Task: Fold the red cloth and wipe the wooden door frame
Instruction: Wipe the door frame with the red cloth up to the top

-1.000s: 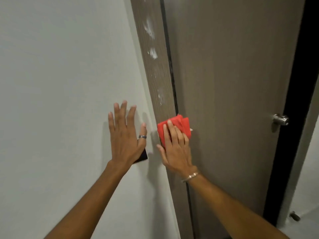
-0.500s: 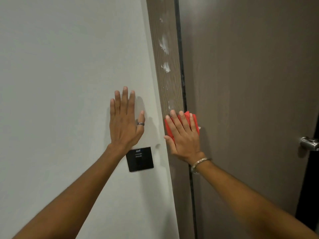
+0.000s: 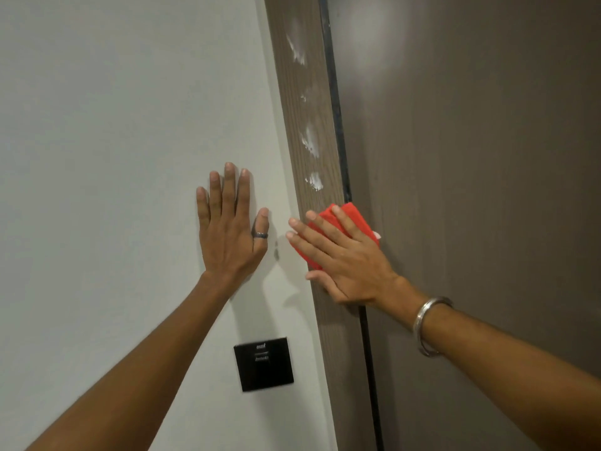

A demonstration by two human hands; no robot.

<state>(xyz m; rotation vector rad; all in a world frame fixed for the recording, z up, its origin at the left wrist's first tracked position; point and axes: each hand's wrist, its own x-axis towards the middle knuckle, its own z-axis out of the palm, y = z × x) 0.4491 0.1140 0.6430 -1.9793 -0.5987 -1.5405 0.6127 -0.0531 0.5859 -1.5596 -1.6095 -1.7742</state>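
A folded red cloth (image 3: pixel 356 219) is pressed flat against the wooden door frame (image 3: pixel 304 92) under my right hand (image 3: pixel 344 258), whose fingers spread over it and point up-left. White smears (image 3: pixel 310 141) mark the frame just above the cloth, with more higher up. My left hand (image 3: pixel 229 232) lies flat on the white wall (image 3: pixel 113 141) left of the frame, fingers apart, holding nothing. A ring sits on its thumb and a metal bangle on my right wrist.
A black square wall switch (image 3: pixel 263 364) is mounted on the wall below my left hand. The grey-brown door (image 3: pixel 471 190) fills the right side, with a dark gap running between it and the frame.
The view has tilted upward, so the switch now shows lower. My right hand has slid the cloth up the frame toward the smears and turned its fingers leftward. The left hand stays on the wall.
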